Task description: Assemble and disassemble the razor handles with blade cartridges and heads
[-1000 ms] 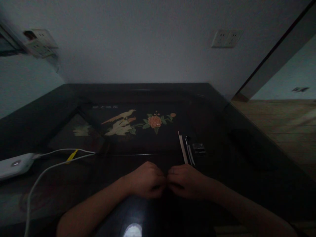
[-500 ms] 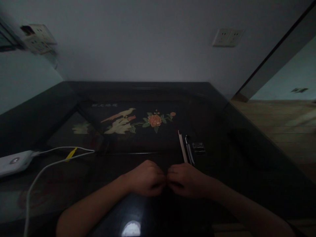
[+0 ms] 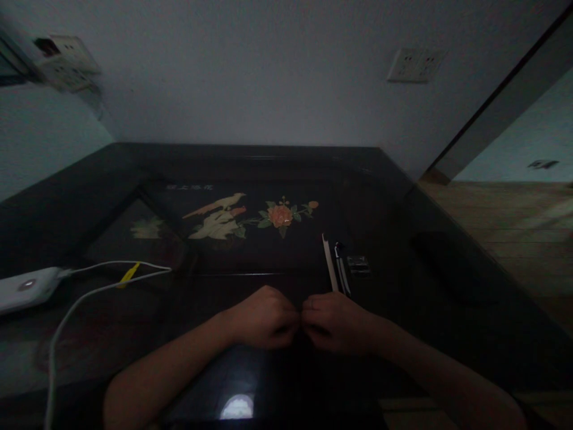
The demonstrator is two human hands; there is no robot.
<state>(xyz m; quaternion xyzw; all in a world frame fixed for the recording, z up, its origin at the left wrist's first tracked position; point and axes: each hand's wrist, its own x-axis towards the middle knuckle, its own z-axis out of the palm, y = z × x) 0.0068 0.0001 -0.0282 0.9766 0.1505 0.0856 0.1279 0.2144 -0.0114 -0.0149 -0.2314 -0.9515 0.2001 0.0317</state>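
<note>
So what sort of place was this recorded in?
Probably a dim room in a home: a dark tabletop with a bird-and-flower picture, wall sockets behind it, and wood-look flooring to the right.

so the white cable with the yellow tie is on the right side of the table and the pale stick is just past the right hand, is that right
Not quite: the white cable with the yellow tie is on the left side of the table, as the head view shows. The pale stick is indeed just past the right hand.
</note>
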